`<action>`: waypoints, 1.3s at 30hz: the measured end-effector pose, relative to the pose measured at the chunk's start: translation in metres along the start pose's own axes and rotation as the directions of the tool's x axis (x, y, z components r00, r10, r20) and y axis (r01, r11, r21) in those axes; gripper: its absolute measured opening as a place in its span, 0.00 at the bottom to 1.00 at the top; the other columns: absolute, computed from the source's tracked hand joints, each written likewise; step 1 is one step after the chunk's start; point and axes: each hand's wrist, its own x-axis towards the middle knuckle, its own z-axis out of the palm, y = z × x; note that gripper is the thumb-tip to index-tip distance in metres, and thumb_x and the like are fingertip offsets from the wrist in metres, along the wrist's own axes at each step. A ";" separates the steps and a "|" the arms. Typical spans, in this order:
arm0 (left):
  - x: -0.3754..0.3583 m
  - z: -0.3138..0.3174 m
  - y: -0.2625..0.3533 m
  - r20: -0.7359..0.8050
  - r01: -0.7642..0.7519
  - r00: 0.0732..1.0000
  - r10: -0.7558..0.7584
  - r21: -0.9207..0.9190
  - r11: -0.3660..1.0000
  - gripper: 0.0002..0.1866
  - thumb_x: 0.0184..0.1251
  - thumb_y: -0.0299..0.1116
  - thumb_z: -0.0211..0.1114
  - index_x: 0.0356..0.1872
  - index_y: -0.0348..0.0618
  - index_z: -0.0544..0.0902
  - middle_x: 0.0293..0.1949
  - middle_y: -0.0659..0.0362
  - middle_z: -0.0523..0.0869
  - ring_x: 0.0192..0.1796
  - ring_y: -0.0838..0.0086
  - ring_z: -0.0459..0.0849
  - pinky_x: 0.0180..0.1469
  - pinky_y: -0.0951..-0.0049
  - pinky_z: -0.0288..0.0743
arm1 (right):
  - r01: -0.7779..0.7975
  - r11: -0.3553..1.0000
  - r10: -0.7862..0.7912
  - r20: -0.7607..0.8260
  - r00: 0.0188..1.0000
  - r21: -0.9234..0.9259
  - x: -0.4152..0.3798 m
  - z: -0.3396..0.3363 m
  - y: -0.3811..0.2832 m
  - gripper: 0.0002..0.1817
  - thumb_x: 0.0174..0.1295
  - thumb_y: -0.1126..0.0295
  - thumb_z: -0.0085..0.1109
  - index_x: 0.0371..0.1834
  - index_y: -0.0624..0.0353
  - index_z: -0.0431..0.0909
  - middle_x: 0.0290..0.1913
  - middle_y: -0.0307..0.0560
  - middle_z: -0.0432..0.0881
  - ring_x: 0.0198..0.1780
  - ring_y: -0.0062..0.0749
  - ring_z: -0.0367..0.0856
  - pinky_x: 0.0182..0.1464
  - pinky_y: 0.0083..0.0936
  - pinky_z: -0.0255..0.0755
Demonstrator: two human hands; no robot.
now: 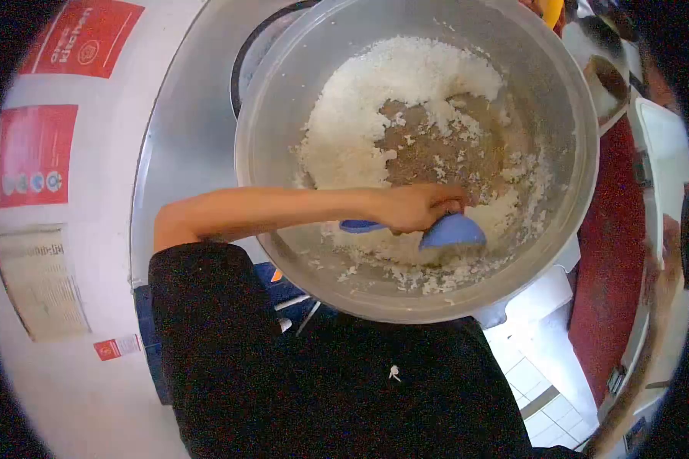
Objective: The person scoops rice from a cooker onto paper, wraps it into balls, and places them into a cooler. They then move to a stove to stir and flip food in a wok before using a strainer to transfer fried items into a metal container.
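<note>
My left hand (415, 209) is closed around a blue scoop (455, 231), its cupped part tipped down over the rice at the near side of a large metal pot. A second blue piece, probably its handle, shows on the other side of my hand. White cooked rice (344, 130) lies banked along the pot's far and left parts, with loose grains scattered over the brownish bare bottom. My right arm stretches out along the right edge of the view. At its end my right hand (670, 241) is blurred and partly lost in the dark border, so its fingers cannot be made out.
The wide pot (582, 164) stands close against my body, beside a steel counter (180, 145). A white wall with red signs (34, 157) is at left. On the right are a dark red surface (616, 268), a white-edged worktop (666, 141) and white floor tiles (528, 379).
</note>
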 end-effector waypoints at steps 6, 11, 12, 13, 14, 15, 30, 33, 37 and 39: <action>0.007 -0.001 0.008 0.188 0.228 0.965 -0.184 -0.248 0.942 0.20 0.78 0.47 0.43 0.62 0.50 0.69 0.27 0.60 0.76 0.16 0.76 0.72 0.16 0.73 0.70 | 0.264 0.958 -0.274 -0.087 0.958 -0.107 0.019 -0.006 0.070 0.19 0.62 0.70 0.62 0.54 0.64 0.72 0.52 0.44 0.75 0.55 0.30 0.72 0.60 0.24 0.63; -0.011 -0.006 0.044 0.133 0.361 0.930 -0.342 -0.502 0.786 0.24 0.78 0.49 0.43 0.69 0.51 0.62 0.21 0.62 0.75 0.11 0.78 0.68 0.12 0.75 0.66 | 0.303 0.952 -0.305 -0.055 0.951 -0.036 0.019 -0.004 0.068 0.18 0.59 0.75 0.63 0.52 0.62 0.74 0.48 0.45 0.80 0.53 0.29 0.75 0.60 0.28 0.65; -0.012 0.001 0.025 -0.015 0.150 0.985 -0.171 -0.418 0.896 0.24 0.77 0.51 0.42 0.63 0.48 0.67 0.19 0.64 0.73 0.10 0.79 0.66 0.11 0.76 0.64 | 0.343 0.920 -0.371 -0.140 0.918 -0.192 0.015 0.000 0.064 0.19 0.57 0.73 0.66 0.52 0.63 0.76 0.46 0.45 0.82 0.52 0.29 0.77 0.58 0.28 0.67; -0.021 -0.006 0.049 0.010 0.198 0.975 -0.222 -0.488 0.850 0.20 0.77 0.52 0.41 0.55 0.49 0.68 0.17 0.65 0.68 0.11 0.80 0.63 0.11 0.76 0.60 | 0.353 0.902 -0.384 -0.088 0.919 -0.247 0.018 -0.004 0.068 0.21 0.56 0.71 0.68 0.53 0.64 0.77 0.46 0.46 0.83 0.52 0.29 0.77 0.57 0.27 0.68; -0.032 -0.012 0.071 0.041 0.249 0.961 -0.273 -0.555 0.793 0.18 0.77 0.52 0.40 0.46 0.50 0.70 0.15 0.65 0.64 0.11 0.80 0.60 0.11 0.76 0.57 | 0.282 0.902 -0.324 -0.081 0.943 -0.326 0.003 -0.002 0.044 0.23 0.57 0.68 0.67 0.55 0.65 0.76 0.47 0.48 0.83 0.51 0.28 0.77 0.57 0.28 0.68; -0.035 -0.014 0.075 0.005 0.245 0.951 -0.311 -0.626 0.740 0.20 0.76 0.55 0.39 0.44 0.50 0.70 0.16 0.66 0.64 0.12 0.81 0.59 0.12 0.77 0.56 | 0.227 0.877 -0.298 -0.108 0.948 -0.424 -0.007 0.001 0.034 0.22 0.60 0.64 0.65 0.54 0.63 0.77 0.46 0.53 0.84 0.49 0.35 0.80 0.56 0.30 0.70; 0.023 0.261 0.104 -0.169 0.007 0.956 0.242 -0.805 -0.593 0.21 0.71 0.51 0.54 0.46 0.41 0.71 0.21 0.63 0.69 0.14 0.82 0.63 0.12 0.81 0.61 | 0.353 0.864 -0.306 0.181 0.934 -0.359 -0.264 0.252 0.265 0.31 0.60 0.57 0.59 0.63 0.62 0.67 0.71 0.54 0.61 0.76 0.47 0.49 0.76 0.45 0.45; 0.060 0.318 0.027 -0.061 -0.098 0.979 -0.194 -0.977 -0.189 0.22 0.71 0.56 0.52 0.45 0.46 0.72 0.20 0.67 0.69 0.14 0.83 0.61 0.15 0.83 0.56 | 0.403 0.824 -0.362 0.179 0.915 -0.399 -0.275 0.265 0.263 0.35 0.60 0.57 0.59 0.68 0.60 0.62 0.73 0.56 0.57 0.75 0.51 0.51 0.76 0.48 0.44; 0.092 0.347 0.000 -0.699 -0.153 0.650 0.298 0.264 0.952 0.30 0.63 0.49 0.65 0.61 0.48 0.65 0.36 0.50 0.83 0.30 0.57 0.84 0.33 0.59 0.76 | 0.401 0.826 -0.391 0.109 0.914 -0.395 -0.275 0.276 0.281 0.31 0.58 0.61 0.60 0.64 0.60 0.66 0.70 0.54 0.62 0.75 0.49 0.53 0.75 0.47 0.46; 0.096 0.357 -0.007 -0.592 -0.069 0.770 0.237 0.292 0.954 0.32 0.61 0.49 0.66 0.62 0.48 0.64 0.39 0.45 0.83 0.36 0.50 0.84 0.37 0.53 0.76 | 0.414 0.819 -0.416 0.084 0.905 -0.397 -0.273 0.282 0.294 0.28 0.58 0.63 0.60 0.62 0.59 0.69 0.69 0.53 0.63 0.74 0.48 0.54 0.75 0.47 0.47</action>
